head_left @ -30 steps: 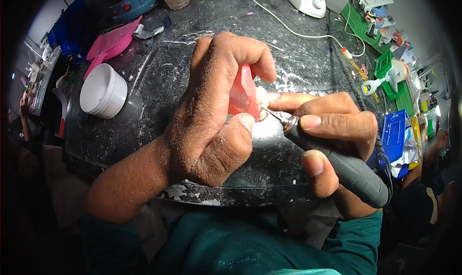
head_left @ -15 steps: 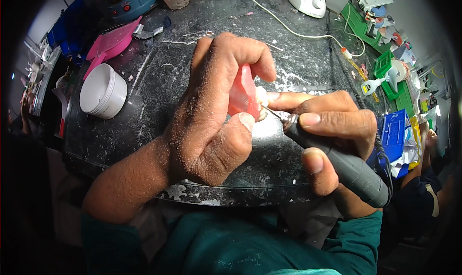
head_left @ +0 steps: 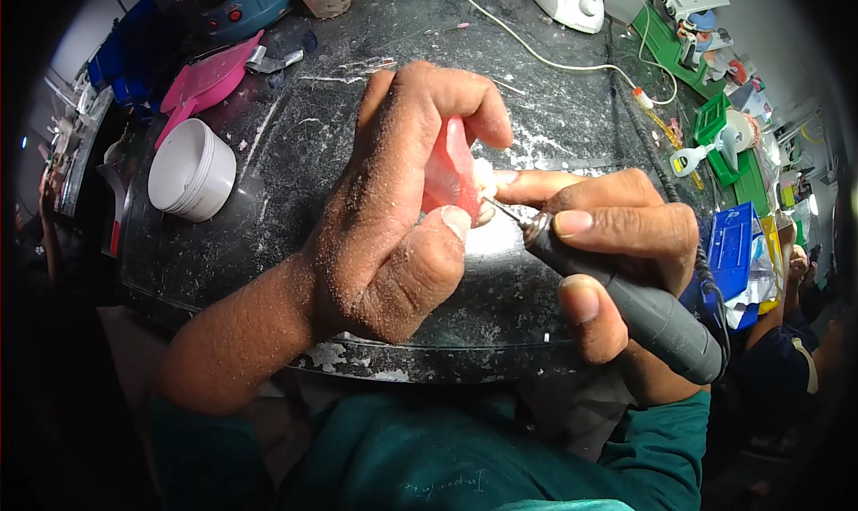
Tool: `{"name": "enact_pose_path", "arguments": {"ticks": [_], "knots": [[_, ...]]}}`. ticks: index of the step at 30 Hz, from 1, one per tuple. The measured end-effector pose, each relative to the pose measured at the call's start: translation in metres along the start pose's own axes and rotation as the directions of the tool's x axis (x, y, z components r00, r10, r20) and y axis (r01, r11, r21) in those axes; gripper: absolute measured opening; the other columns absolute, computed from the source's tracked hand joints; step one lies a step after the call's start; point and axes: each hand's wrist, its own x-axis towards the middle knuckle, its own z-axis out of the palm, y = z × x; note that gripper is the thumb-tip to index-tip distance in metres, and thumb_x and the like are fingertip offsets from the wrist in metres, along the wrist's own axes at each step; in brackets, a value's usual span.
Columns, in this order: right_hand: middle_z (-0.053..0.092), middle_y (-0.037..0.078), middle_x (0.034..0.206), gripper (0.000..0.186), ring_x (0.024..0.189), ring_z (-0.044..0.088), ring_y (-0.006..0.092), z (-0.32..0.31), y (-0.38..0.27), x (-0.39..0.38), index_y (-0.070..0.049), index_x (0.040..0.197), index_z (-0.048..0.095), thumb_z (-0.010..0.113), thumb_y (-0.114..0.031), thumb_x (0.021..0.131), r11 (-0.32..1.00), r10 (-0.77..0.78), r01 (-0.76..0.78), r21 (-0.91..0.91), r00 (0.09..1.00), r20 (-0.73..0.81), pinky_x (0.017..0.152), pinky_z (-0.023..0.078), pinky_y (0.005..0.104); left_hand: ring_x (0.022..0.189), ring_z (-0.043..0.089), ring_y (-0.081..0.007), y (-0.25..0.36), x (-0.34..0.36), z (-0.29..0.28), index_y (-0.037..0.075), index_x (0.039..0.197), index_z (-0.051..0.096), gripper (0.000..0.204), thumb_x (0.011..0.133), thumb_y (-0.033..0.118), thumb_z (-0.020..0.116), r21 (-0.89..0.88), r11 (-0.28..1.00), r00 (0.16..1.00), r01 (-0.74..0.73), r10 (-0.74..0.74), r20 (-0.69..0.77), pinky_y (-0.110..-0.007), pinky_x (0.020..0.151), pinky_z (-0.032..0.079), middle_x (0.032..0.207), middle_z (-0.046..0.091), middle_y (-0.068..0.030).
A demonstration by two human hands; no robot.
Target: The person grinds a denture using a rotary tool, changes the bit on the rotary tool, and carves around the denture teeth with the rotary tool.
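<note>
My left hand, dusted with pale powder, is closed around a pink denture with whitish teeth along its right side. The thumb presses its lower edge and the fingers curl over the top. In my right hand is a dark grey rotary handpiece, gripped between thumb and fingers. Its thin metal bur points up and left, and the tip is at the teeth and pink edge; exact contact is too small to tell. My right fingertip rests near the teeth.
A white tub and a pink dustpan are at the left. At the back stands a white control box with a cable. Green trays and a blue bin line the right. Powder covers the black table.
Both hands keep their grips almost unchanged. My left thumb and forearm have shifted very slightly, and the bur stays by the teeth.
</note>
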Motion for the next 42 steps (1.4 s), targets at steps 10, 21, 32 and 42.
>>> {"name": "enact_pose_path", "arguments": {"ticks": [10, 21, 32, 42], "knots": [[0.056, 0.018, 0.095, 0.034, 0.099, 0.065, 0.0328, 0.0038, -0.0108, -0.0013, -0.006, 0.107, 0.046, 0.067, -0.027, 0.090, 0.991, 0.110, -0.114, -0.068, 0.992, -0.058, 0.087, 0.054, 0.0446, 0.095, 0.037, -0.0146, 0.0040, -0.0002, 0.0035, -0.001, 0.116, 0.037, 0.057, 0.075, 0.037, 0.050, -0.099, 0.992, 0.997, 0.076, -0.077, -0.010, -0.031, 0.089, 0.032, 0.106, 0.039, -0.0085], [0.056, 0.017, 0.097, 0.035, 0.101, 0.065, 0.0340, 0.0043, -0.0109, -0.0016, -0.006, 0.107, 0.047, 0.069, -0.025, 0.088, 0.990, 0.138, -0.140, -0.023, 0.988, -0.066, 0.087, 0.053, 0.0430, 0.099, 0.038, -0.0162, 0.0016, -0.0010, 0.0046, -0.001, 0.116, 0.037, 0.057, 0.077, 0.038, 0.051, -0.119, 0.991, 0.998, 0.059, -0.062, -0.018, -0.033, 0.093, 0.031, 0.106, 0.039, -0.0094], [0.052, 0.014, 0.094, 0.032, 0.102, 0.063, 0.0381, 0.0040, -0.0082, -0.0022, -0.006, 0.110, 0.048, 0.068, -0.022, 0.089, 0.995, 0.101, -0.099, 0.031, 0.994, -0.046, 0.090, 0.053, 0.0496, 0.099, 0.038, -0.0166, -0.0002, -0.0013, 0.0036, -0.001, 0.117, 0.037, 0.059, 0.077, 0.039, 0.052, -0.090, 0.995, 0.999, 0.047, -0.049, -0.011, -0.033, 0.094, 0.031, 0.107, 0.039, -0.0096], [0.053, 0.014, 0.094, 0.034, 0.101, 0.063, 0.0377, 0.0024, -0.0053, -0.0024, -0.007, 0.110, 0.049, 0.068, -0.024, 0.089, 0.998, 0.064, -0.063, 0.029, 0.997, -0.037, 0.089, 0.053, 0.0507, 0.098, 0.038, -0.0160, 0.0016, -0.0009, 0.0038, -0.001, 0.118, 0.037, 0.060, 0.077, 0.040, 0.051, -0.119, 0.990, 0.997, 0.074, -0.076, -0.014, -0.032, 0.093, 0.031, 0.107, 0.039, -0.0096]]}}
